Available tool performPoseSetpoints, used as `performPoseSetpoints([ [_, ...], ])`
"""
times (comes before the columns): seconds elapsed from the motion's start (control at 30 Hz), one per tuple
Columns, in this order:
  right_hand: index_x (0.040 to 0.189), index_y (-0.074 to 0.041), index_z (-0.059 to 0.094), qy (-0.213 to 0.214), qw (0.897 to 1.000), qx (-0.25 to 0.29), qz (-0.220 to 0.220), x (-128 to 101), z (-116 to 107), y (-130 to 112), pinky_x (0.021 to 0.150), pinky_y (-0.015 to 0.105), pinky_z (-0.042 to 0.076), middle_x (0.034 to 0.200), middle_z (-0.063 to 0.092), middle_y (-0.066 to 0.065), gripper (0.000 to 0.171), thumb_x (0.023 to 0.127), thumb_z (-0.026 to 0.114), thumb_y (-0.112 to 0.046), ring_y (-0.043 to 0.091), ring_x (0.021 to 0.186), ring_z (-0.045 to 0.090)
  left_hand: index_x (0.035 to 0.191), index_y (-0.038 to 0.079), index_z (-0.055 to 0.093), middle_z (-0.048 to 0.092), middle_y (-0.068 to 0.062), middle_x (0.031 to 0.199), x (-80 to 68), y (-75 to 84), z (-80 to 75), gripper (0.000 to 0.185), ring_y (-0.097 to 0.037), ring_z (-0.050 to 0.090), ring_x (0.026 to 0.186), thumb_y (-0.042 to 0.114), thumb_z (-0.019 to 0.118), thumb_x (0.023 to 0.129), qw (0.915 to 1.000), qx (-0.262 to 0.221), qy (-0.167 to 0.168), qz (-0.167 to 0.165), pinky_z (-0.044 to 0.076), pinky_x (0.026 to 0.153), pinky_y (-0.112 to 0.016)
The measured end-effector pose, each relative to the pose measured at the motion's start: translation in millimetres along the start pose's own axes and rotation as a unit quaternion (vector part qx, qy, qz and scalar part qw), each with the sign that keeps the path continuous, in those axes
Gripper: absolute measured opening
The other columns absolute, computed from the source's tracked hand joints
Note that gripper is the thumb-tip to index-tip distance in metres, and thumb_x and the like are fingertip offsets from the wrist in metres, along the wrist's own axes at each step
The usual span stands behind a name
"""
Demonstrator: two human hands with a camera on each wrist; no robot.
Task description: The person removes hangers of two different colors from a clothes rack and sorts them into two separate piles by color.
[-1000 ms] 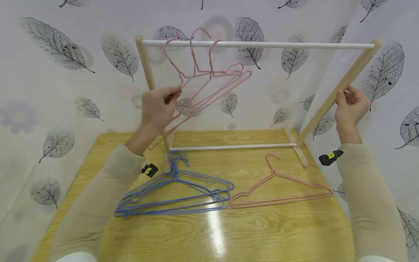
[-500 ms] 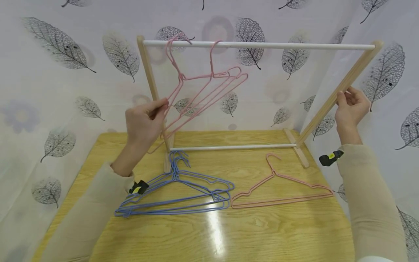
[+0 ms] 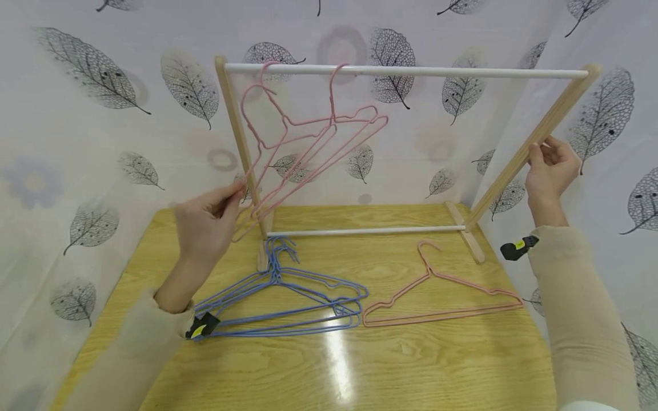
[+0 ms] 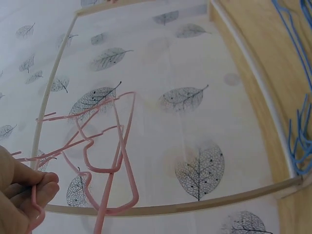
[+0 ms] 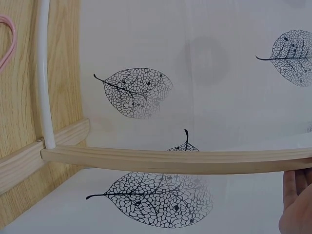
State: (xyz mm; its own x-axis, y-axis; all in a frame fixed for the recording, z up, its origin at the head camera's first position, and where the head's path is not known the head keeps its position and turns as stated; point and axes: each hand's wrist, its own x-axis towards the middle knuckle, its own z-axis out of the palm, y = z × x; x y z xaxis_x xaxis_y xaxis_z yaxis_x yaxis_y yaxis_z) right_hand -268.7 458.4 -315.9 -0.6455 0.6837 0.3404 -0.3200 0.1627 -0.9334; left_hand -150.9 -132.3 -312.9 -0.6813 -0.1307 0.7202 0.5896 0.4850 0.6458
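Observation:
My left hand (image 3: 208, 225) pinches one arm of a pink wire hanger (image 3: 243, 108). That hanger's hook is in front of and below the white top rail (image 3: 437, 71), off it. Two more pink hangers (image 3: 332, 100) hang from the rail by their hooks, their lower wires overlapping the held one. In the left wrist view, thumb and fingers (image 4: 46, 187) close on the pink wire. At the other side my right hand (image 3: 552, 171) holds the slanted wooden post (image 3: 547, 125) of the rack; the right wrist view shows only part of this hand (image 5: 297, 204) at the post.
Several blue hangers (image 3: 275, 278) lie in a pile on the wooden table (image 3: 411, 365), before the rack's left foot. To their right lies a single pink hanger (image 3: 429, 272). A white lower bar (image 3: 365, 230) joins the feet. Leaf-patterned cloth (image 3: 169, 28) stands behind.
My left hand has drawn its pink hanger left, down and towards me; the hook went from above the rail to below and in front of it. The right hand stays on the post.

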Motion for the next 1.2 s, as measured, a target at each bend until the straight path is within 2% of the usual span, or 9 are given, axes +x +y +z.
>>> performPoseSetpoints([
  [0.2,0.117,-0.011,0.079,0.001,1.0,0.013,-0.008,2,1,3,0.074,0.006,0.06,0.092,0.073,-0.011,0.022,0.096,0.075,-0.006,0.002,0.084,0.068,0.105,-0.005,0.081,0.079,-0.026,0.093,-17.2,-0.1,-10.8,0.015,0.029,0.059,0.08,-0.01,0.073,0.092,0.9989,0.04,0.01,0.024,0.039,0.057,0.007],
  [0.4,0.117,-0.011,0.079,0.001,1.0,0.019,-0.005,1,1,1,0.074,0.006,0.06,0.093,0.073,-0.01,0.022,0.096,0.075,-0.006,0.003,0.085,0.068,0.103,-0.007,0.08,0.078,-0.027,0.092,-28.7,4.5,-23.8,0.014,0.03,0.059,0.087,-0.011,0.076,0.09,0.9972,0.055,0.024,0.045,0.042,0.062,0.009],
  [0.57,0.118,-0.012,0.079,0.001,1.0,0.019,0.006,0,0,-1,0.075,0.006,0.06,0.093,0.072,-0.01,0.023,0.097,0.074,-0.005,0.004,0.087,0.069,0.102,-0.006,0.081,0.078,-0.027,0.093,-34.5,7.6,-33.4,0.015,0.029,0.061,0.087,-0.012,0.074,0.09,0.9965,0.058,0.04,0.046,0.045,0.065,0.008],
  [0.73,0.119,-0.012,0.079,-0.002,1.0,0.015,0.01,-3,0,-4,0.075,0.006,0.06,0.093,0.071,-0.01,0.023,0.097,0.073,-0.005,0.004,0.088,0.069,0.104,-0.005,0.081,0.077,-0.028,0.094,-43.5,4.3,-45.0,0.019,0.026,0.065,0.089,-0.014,0.073,0.09,0.9965,0.057,0.055,0.026,0.05,0.07,0.007],
  [0.8,0.119,-0.012,0.079,-0.003,1.0,0.016,0.007,-4,0,-4,0.075,0.006,0.06,0.094,0.072,-0.009,0.023,0.097,0.073,-0.004,0.004,0.088,0.069,0.104,-0.005,0.081,0.079,-0.019,0.097,-48.0,1.7,-49.3,0.02,0.023,0.067,0.091,-0.015,0.073,0.089,0.9962,0.052,0.067,0.019,0.052,0.074,0.005],
  [0.87,0.119,-0.012,0.079,-0.003,1.0,0.014,0.005,-4,1,-4,0.076,0.006,0.06,0.095,0.072,-0.009,0.023,0.098,0.073,-0.004,0.004,0.088,0.069,0.104,-0.004,0.081,0.079,-0.004,0.099,-52.5,-1.1,-53.4,0.021,0.021,0.069,0.092,-0.015,0.074,0.089,0.9956,0.051,0.077,0.016,0.054,0.076,0.004],
  [0.93,0.118,-0.012,0.079,-0.003,1.0,0.016,0.005,-3,1,-3,0.076,0.006,0.06,0.095,0.072,-0.009,0.023,0.097,0.073,-0.004,0.003,0.088,0.069,0.104,-0.004,0.081,0.076,0.011,0.101,-57.2,-3.7,-57.7,0.021,0.019,0.07,0.092,-0.015,0.074,0.088,0.9951,0.05,0.084,0.012,0.055,0.077,0.003],
  [1.0,0.119,-0.012,0.079,-0.003,1.0,0.014,0.005,-2,1,-2,0.076,0.006,0.06,0.094,0.072,-0.01,0.023,0.098,0.073,-0.005,0.003,0.088,0.069,0.104,-0.005,0.081,0.072,0.021,0.102,-62.1,-5.8,-62.2,0.022,0.018,0.071,0.093,-0.017,0.074,0.087,0.9948,0.047,0.09,0.005,0.055,0.078,0.002],
  [1.2,0.12,-0.012,0.079,-0.001,1.0,0.019,0.012,-1,-1,0,0.076,0.006,0.06,0.094,0.072,-0.011,0.024,0.097,0.073,-0.005,0.002,0.089,0.069,0.107,-0.007,0.079,0.074,0.025,0.105,-76.4,-10.6,-76.0,0.024,0.015,0.073,0.092,-0.019,0.073,0.087,0.9942,0.031,0.1,-0.022,0.057,0.08,-0.001],
])
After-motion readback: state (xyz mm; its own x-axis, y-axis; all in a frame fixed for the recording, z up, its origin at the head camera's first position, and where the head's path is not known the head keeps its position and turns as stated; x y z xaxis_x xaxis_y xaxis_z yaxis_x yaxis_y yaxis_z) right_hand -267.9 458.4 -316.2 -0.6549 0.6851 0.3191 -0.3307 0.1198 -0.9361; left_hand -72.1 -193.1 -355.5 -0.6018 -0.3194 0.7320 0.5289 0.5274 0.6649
